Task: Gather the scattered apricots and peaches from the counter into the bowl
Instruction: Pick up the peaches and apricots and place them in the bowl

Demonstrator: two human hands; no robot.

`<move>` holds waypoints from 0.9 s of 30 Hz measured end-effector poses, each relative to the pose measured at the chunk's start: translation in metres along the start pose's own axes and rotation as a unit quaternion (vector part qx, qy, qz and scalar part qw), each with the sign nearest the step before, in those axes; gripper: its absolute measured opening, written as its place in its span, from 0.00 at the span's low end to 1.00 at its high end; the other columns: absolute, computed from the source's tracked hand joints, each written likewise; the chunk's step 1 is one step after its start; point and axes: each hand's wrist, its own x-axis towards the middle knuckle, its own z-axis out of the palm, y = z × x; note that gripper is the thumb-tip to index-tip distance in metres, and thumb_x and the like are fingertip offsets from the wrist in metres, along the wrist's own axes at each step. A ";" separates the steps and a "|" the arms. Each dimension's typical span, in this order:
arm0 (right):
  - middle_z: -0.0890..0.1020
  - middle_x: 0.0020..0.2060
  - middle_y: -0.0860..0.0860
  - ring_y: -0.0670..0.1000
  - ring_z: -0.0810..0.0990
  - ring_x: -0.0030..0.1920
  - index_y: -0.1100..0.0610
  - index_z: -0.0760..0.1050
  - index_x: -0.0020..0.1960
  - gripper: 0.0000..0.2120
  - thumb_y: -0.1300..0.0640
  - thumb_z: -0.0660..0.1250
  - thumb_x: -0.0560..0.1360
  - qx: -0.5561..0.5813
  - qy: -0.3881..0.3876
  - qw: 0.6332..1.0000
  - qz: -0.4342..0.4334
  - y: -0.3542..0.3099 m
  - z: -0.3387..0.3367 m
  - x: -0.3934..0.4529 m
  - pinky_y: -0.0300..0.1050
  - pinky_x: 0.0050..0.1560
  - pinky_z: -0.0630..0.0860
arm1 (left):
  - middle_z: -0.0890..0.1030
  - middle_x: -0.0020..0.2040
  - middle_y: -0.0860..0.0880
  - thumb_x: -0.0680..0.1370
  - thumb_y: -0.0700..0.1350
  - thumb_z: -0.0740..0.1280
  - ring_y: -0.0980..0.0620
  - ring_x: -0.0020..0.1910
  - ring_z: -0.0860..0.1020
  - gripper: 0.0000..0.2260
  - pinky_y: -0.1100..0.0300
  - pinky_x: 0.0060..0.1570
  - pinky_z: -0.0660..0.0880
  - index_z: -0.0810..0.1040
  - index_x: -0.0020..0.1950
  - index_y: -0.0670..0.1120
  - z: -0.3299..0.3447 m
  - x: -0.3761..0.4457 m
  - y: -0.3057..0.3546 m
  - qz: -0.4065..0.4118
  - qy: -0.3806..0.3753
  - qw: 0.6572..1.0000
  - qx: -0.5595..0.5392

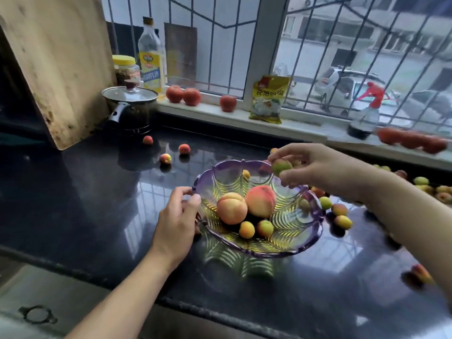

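A purple-rimmed glass bowl (310,217) stands on the black counter (97,196). Inside lie two peaches (231,207) and two small apricots (247,230). My left hand (177,218) grips the bowl's left rim between thumb and fingers. My right hand (320,167) hovers over the bowl's far right rim and pinches a greenish apricot (281,166) in its fingertips. Three apricots (165,158) lie scattered on the counter behind the bowl to the left. Several more apricots (340,209) lie to the right of the bowl, partly hidden by my right arm.
A black pot with a glass lid (130,104) stands at the back left beside a wooden board (56,64). On the windowsill are a bottle (151,57), a jar (126,69), tomatoes (183,94), a yellow bag (269,99) and a spray bottle (365,113).
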 end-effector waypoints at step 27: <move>0.81 0.43 0.52 0.52 0.80 0.41 0.58 0.79 0.52 0.14 0.51 0.75 0.72 -0.392 -0.015 0.915 0.098 0.043 0.060 0.015 0.42 0.37 0.77 | 0.84 0.46 0.55 0.78 0.58 0.58 0.71 0.37 0.79 0.24 0.77 0.38 0.70 0.73 0.72 0.52 0.006 -0.009 0.017 -0.005 0.001 0.999 0.045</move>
